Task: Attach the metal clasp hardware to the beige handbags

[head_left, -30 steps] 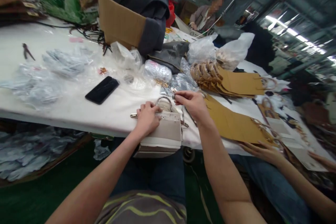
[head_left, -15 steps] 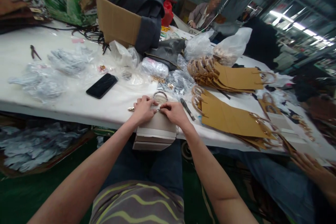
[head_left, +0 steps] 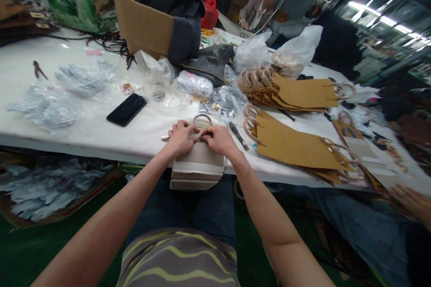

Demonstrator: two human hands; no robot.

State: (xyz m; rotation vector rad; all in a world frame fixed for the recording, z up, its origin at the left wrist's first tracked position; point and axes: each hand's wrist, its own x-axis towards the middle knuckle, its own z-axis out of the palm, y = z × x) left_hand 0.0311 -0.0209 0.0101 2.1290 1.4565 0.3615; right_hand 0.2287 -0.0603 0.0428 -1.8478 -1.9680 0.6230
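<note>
Pinching a tiny fitting (head_left: 200, 137), seemingly: right hand (head_left: 218, 139) at beige box (head_left: 199, 159). Left hand (head_left: 183, 139) alongside, grip unclear. Slack pinch could drop fitting.

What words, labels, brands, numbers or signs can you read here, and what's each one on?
None can be read.
Green sack: pale print, too blurred.
Brown stack: pale patches, too small to tell if lettered.
Phone: dark screen, no readable text.
Beige box: no readable text.

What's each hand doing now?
Left hand: on the beige boxy item; open or closed, can't tell.
Right hand: curled at its top; whether holding anything, can't tell.
</note>
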